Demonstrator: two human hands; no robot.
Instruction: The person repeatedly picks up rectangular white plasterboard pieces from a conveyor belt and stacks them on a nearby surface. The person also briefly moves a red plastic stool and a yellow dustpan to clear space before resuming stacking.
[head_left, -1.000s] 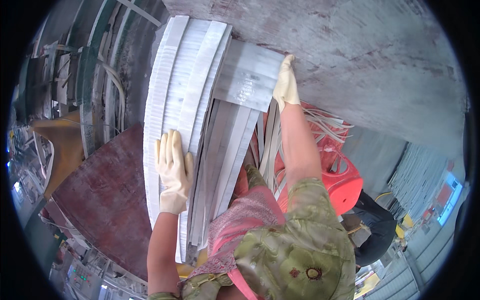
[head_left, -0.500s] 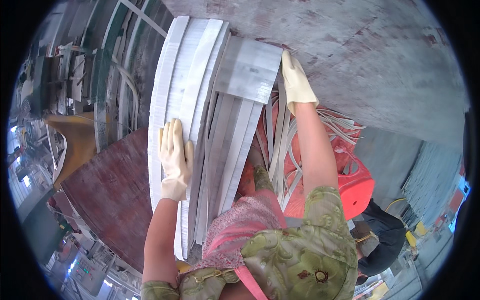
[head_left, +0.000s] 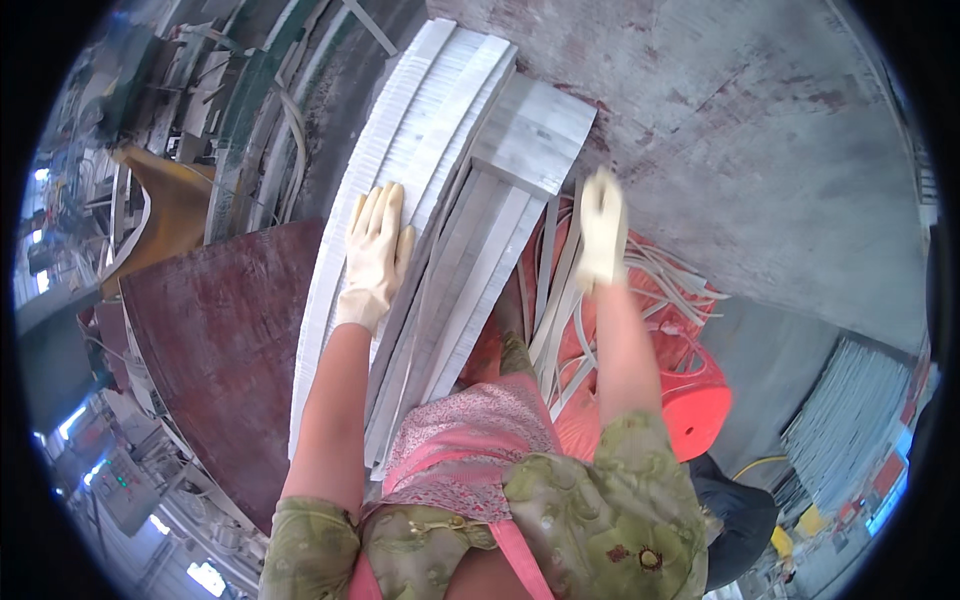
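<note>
My left hand (head_left: 372,250), in a cream rubber glove, lies flat with fingers stretched on a long stack of thin white strips (head_left: 405,130). Against its right side sit grey-white lengths (head_left: 470,260), with a short pale grey block of pieces (head_left: 535,130) across their far end. My right hand (head_left: 602,225), gloved alike, is just right of that block, apart from it. Its fingers look extended, though the tips are blurred, and nothing shows in its grasp. Below that hand, loose pale strips (head_left: 560,290) hang over red-orange material.
A large grey worn board (head_left: 740,150) spreads to the far right. At left is a reddish-brown panel (head_left: 225,350). A red plastic container (head_left: 700,405) stands near my right arm, with a dark-clothed person (head_left: 735,520) beyond it. Machinery and a curved yellow-brown sheet (head_left: 165,205) are farther left.
My right hand has come off the block's right edge and drawn back toward me. My left hand stays flat on the white strips, farther up them. The whole view has shifted and turned.
</note>
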